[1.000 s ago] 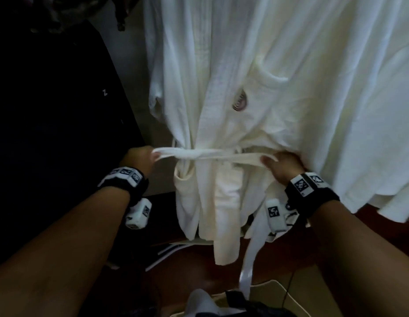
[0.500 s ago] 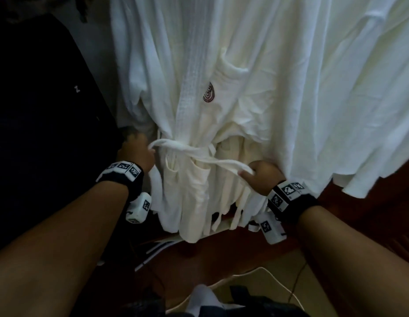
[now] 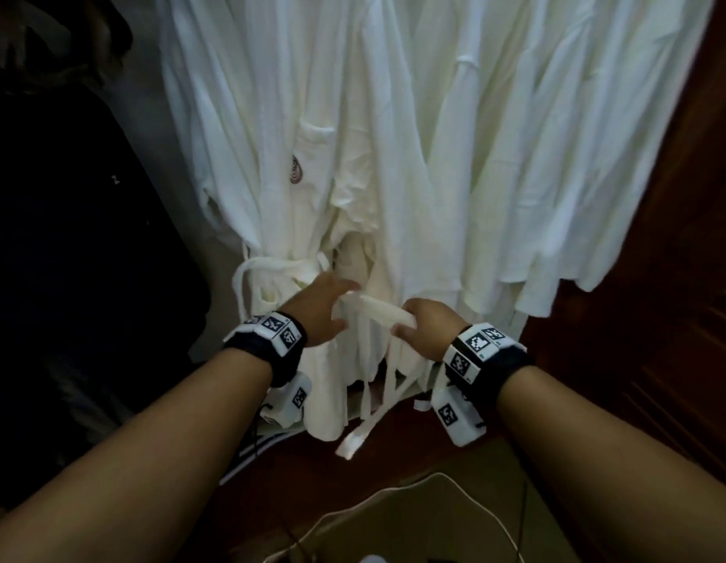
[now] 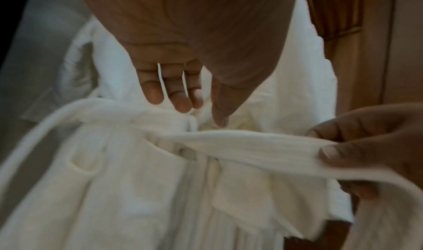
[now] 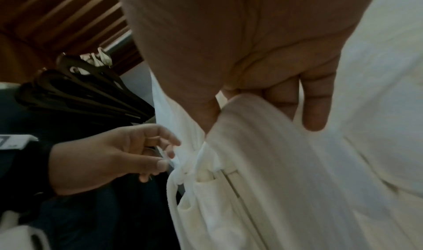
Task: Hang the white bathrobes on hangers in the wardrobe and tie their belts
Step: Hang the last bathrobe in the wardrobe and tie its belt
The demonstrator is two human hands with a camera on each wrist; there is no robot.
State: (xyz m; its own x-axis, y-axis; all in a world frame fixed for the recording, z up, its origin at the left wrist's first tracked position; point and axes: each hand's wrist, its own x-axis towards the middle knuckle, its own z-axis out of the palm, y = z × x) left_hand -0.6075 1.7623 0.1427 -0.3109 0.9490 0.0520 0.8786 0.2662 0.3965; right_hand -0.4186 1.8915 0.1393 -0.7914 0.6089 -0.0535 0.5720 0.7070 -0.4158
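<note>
Left hand (image 3: 318, 308) first: its fingers are spread and relaxed, reaching at the waist of the bathrobe (image 3: 296, 221) and holding nothing that I can see. Next to it my right hand (image 3: 428, 329) pinches one end of the belt (image 3: 373, 314) between thumb and fingers, drawing it across the front. I judge the hanging is done for the robes in sight, since they all hang in the wardrobe; this robe's belt is wrapped and crossed at the waist but not yet knotted, with loose tails dangling below. Whether the robes to the right are tied I cannot tell. From the left wrist I see the belt passing through a loop at the waist; from the right wrist, spare black hangers (image 5: 87, 98) on the rail, which the head view misses.
</note>
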